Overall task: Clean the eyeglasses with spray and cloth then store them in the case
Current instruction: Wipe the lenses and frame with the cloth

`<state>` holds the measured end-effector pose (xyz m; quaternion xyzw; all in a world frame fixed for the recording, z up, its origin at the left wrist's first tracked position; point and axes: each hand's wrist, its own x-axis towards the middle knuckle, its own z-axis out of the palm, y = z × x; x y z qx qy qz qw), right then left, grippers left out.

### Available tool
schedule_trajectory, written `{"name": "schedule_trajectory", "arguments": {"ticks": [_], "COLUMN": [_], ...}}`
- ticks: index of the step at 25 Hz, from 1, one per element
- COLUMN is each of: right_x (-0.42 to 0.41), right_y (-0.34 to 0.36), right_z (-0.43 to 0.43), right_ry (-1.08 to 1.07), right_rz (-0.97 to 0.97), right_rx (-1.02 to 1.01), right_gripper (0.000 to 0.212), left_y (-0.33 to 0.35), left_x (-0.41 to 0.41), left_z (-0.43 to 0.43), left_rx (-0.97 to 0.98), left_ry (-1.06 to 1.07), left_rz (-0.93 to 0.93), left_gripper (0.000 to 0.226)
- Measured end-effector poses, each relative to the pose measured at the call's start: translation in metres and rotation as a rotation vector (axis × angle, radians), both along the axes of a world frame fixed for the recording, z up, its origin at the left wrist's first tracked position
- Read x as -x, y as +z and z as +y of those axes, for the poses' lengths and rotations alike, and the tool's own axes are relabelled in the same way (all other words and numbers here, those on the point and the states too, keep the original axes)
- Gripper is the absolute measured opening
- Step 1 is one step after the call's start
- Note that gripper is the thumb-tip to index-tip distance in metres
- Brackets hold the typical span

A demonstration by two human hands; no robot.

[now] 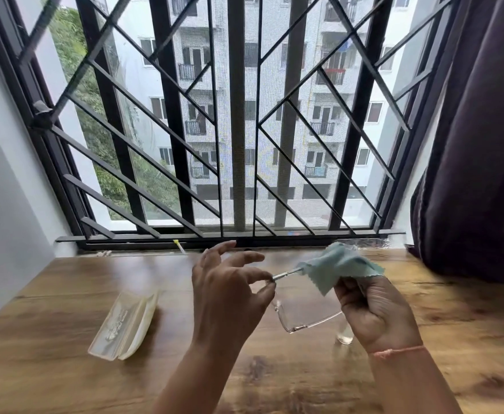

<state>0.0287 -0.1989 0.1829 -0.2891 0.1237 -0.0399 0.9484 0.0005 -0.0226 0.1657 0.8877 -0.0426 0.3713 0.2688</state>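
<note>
Clear-framed eyeglasses (300,319) hang in the air above the wooden table (65,294), lenses down. My left hand (229,297) pinches the hinge end of one temple arm between thumb and forefinger, its other fingers spread. My right hand (376,315) grips a light blue cloth (337,265), which is wrapped round the far part of that temple arm. The translucent glasses case (125,322) lies open on the table to the left of my hands. A small clear spray bottle (344,334) stands on the table, mostly hidden behind my right hand.
A barred, screened window (238,121) runs along the table's far edge. A dark curtain (477,150) hangs at the right and drapes onto the table's back corner. A white wall (2,204) bounds the left side.
</note>
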Motion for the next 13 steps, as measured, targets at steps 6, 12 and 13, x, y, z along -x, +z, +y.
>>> {"name": "schedule_trajectory", "arguments": {"ticks": [6, 12, 13], "right_x": [-0.007, 0.019, 0.023], "right_y": [-0.009, 0.006, 0.006], "right_z": [-0.025, -0.003, 0.007], "right_ry": [-0.078, -0.378, -0.350], "right_rz": [0.050, -0.460, -0.592], "right_rx": [0.349, 0.974, 1.191], "right_gripper": [0.040, 0.029, 0.032], "left_y": [0.001, -0.002, -0.002], "left_x": [-0.002, -0.003, -0.003], "left_z": [0.005, -0.001, -0.003], "left_rx": [0.018, -0.010, -0.016], "left_ry": [-0.002, -0.020, -0.018], "left_rz": [-0.057, -0.104, -0.114], "left_gripper": [0.008, 0.004, 0.004]}}
